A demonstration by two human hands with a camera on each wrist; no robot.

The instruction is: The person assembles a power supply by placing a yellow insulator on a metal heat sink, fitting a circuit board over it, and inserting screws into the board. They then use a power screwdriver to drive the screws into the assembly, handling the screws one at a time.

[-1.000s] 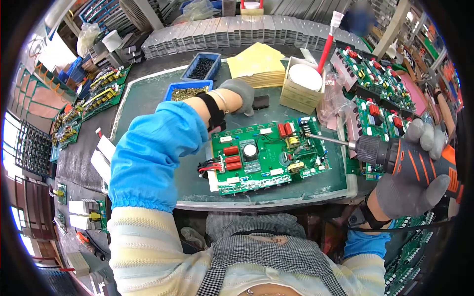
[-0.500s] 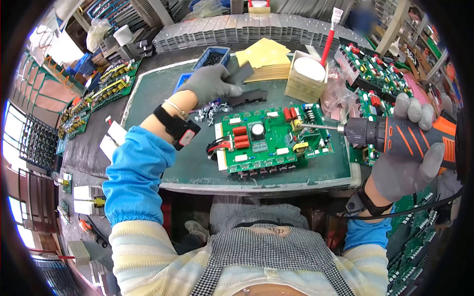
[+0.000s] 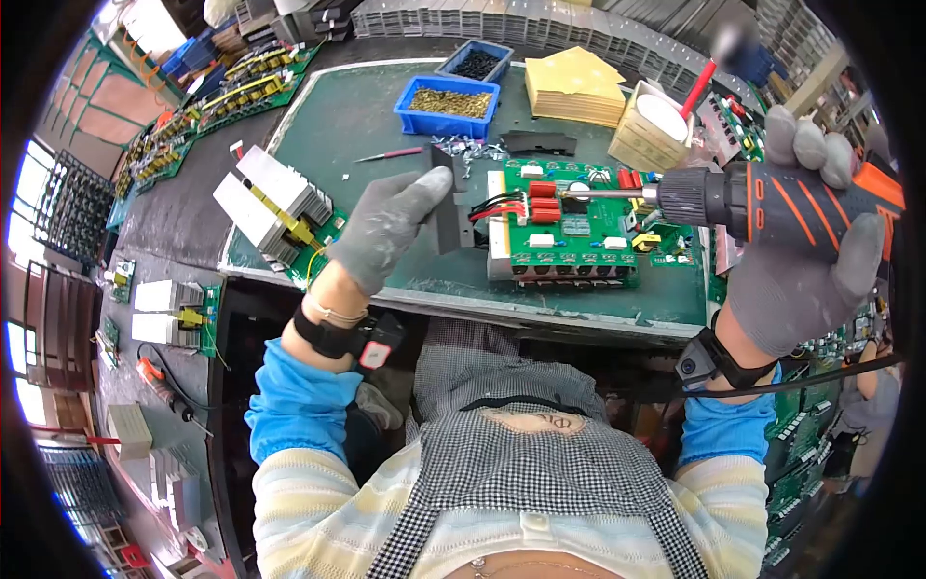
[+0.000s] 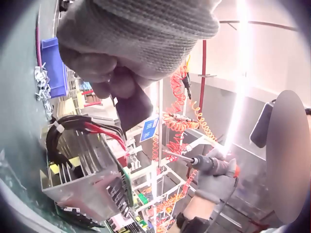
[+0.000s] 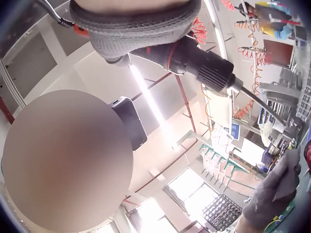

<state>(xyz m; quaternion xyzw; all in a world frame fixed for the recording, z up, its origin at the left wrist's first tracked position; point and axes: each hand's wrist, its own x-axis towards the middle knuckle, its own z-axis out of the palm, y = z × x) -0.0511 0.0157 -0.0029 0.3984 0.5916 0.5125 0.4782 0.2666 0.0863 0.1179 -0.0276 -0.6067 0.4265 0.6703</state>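
Observation:
My gloved left hand (image 3: 386,232) pinches a thin, flat black strip (image 3: 447,220) between thumb and fingers, just left of a green circuit board (image 3: 569,253). In the left wrist view the black strip (image 4: 132,110) juts out below the fingers, above the board's metal heat sink (image 4: 90,187). Red and black wires (image 3: 497,206) leave the board's left end. My gloved right hand (image 3: 796,289) grips a black-and-orange power screwdriver (image 3: 781,207), held level, its long bit (image 3: 612,193) pointing left and overlapping the board in the head view. The right wrist view shows the screwdriver's chuck (image 5: 216,74).
Behind the board lie loose screws (image 3: 468,151), more black strips (image 3: 538,144) and a thin pink-handled tool (image 3: 391,153). Farther back are a blue bin (image 3: 446,125) of brass-coloured parts, yellow sheets (image 3: 577,87) and a box (image 3: 646,140). A finned heat-sink unit (image 3: 270,203) stands left.
My left hand has come back from beside the bins and yellow sheets, carrying the black strip to the board's left end. The right hand keeps its grip; the bit now overlaps the board farther left.

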